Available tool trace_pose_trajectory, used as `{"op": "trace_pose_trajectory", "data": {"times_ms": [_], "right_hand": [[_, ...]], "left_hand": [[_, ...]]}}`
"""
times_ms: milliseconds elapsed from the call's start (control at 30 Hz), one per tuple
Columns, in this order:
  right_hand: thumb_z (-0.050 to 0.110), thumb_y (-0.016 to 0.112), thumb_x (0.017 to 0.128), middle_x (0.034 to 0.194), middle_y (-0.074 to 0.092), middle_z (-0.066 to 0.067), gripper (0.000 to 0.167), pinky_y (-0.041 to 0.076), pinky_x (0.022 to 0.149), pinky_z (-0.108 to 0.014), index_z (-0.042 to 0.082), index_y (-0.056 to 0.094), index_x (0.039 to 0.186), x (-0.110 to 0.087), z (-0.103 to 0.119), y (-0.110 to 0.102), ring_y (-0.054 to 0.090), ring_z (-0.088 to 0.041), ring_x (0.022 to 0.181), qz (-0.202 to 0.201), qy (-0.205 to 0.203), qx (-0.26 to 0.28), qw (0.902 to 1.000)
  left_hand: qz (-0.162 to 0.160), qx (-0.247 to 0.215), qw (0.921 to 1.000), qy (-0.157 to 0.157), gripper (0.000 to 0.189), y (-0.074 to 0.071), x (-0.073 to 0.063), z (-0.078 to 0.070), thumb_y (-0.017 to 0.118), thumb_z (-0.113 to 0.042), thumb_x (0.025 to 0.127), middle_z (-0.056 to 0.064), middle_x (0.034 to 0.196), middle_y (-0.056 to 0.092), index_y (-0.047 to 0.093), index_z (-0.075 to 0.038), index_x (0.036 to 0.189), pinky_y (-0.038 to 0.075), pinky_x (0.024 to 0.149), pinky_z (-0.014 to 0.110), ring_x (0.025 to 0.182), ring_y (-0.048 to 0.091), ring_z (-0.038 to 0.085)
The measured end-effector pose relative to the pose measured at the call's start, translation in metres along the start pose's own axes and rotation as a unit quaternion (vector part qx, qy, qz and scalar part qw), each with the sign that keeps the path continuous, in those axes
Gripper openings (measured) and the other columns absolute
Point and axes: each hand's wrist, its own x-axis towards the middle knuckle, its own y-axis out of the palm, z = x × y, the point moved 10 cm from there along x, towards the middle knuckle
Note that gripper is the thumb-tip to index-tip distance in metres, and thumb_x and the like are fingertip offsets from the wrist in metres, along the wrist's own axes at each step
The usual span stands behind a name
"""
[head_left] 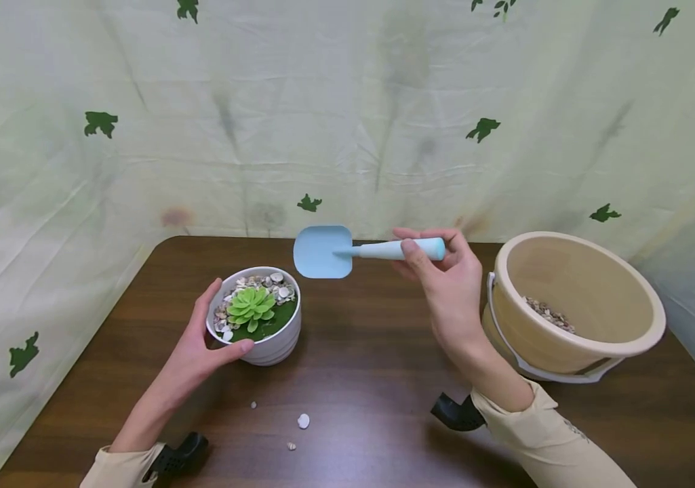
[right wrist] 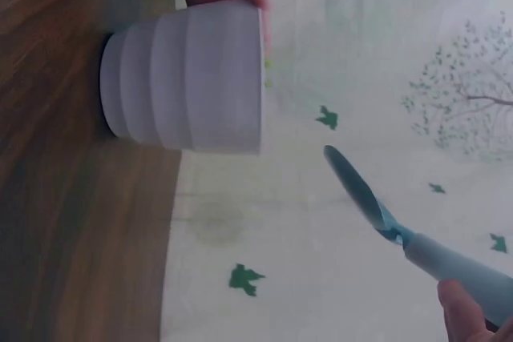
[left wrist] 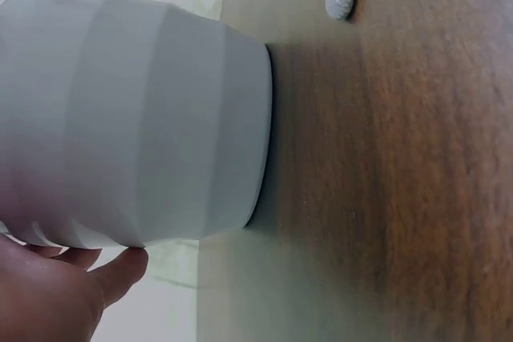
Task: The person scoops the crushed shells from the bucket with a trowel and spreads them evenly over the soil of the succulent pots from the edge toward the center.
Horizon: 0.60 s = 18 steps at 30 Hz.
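Observation:
A white ribbed flower pot (head_left: 276, 349) stands on the table, with a green succulent (head_left: 251, 308), green moss and small shells (head_left: 283, 293) inside. My left hand (head_left: 197, 352) grips the pot from its left, thumb at the near rim and fingers round the far side. In my right hand (head_left: 453, 285) is a light blue hand trowel (head_left: 323, 252), pinched by its handle between thumb and fingers. Its blade points left, raised above the table to the right of the pot, and no shells show on it. In the right wrist view the trowel (right wrist: 361, 190) tilts near the pot's rim.
A beige bucket (head_left: 573, 342) with a grey handle stands at the right, a heap of small shells (head_left: 548, 314) inside. Loose shells, including a white shell (head_left: 303, 421), lie on the brown table (head_left: 371, 393) in front of the pot. A leaf-patterned curtain (head_left: 347, 122) hangs behind the table.

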Motion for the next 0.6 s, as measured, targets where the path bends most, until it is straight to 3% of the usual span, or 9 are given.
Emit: {"op": "trace_pose_trajectory", "data": {"times_ms": [100,200,400,600], "right_hand": [[-0.001,0.068,0.090,0.110,0.068,-0.025,0.024,0.052,0.083,-0.046,-0.005,0.051,0.106,-0.002,0.015,-0.013,0.068,-0.032,0.097,-0.011,-0.004,0.004,0.9999],[-0.004,0.067,0.090,0.109,0.068,-0.025,0.023,0.052,0.083,-0.045,-0.006,0.050,0.105,-0.004,0.031,-0.027,0.067,-0.033,0.100,-0.024,-0.010,0.012,0.9996],[-0.008,0.064,0.090,0.104,0.068,-0.027,0.017,0.051,0.083,-0.046,-0.010,0.052,0.103,-0.003,0.057,-0.056,0.067,-0.036,0.100,-0.045,-0.022,0.054,0.9973],[-0.009,0.062,0.090,0.100,0.068,-0.026,0.017,0.049,0.081,-0.047,-0.011,0.052,0.103,-0.003,0.074,-0.080,0.068,-0.035,0.096,-0.046,-0.028,0.069,0.9961]], "left_hand": [[0.001,-0.005,1.0000,0.003,0.101,0.001,0.001,-0.001,0.075,-0.016,0.085,0.009,0.160,0.011,0.006,-0.026,0.159,0.027,0.101,0.021,0.140,0.020,0.030],[0.002,-0.011,0.9999,0.003,0.101,0.002,0.001,-0.001,0.074,-0.015,0.086,0.009,0.160,0.012,0.006,-0.026,0.159,0.028,0.096,0.014,0.140,0.021,0.030],[-0.005,0.007,0.9999,0.007,0.101,0.001,0.001,-0.002,0.075,-0.017,0.085,0.007,0.160,0.013,0.008,-0.030,0.158,0.024,0.105,0.030,0.140,0.021,0.029],[-0.035,0.031,0.9972,0.058,0.100,-0.007,-0.003,-0.024,0.079,-0.011,0.082,-0.002,0.159,0.018,0.017,-0.034,0.157,0.023,0.099,0.018,0.138,0.024,0.027]]}}
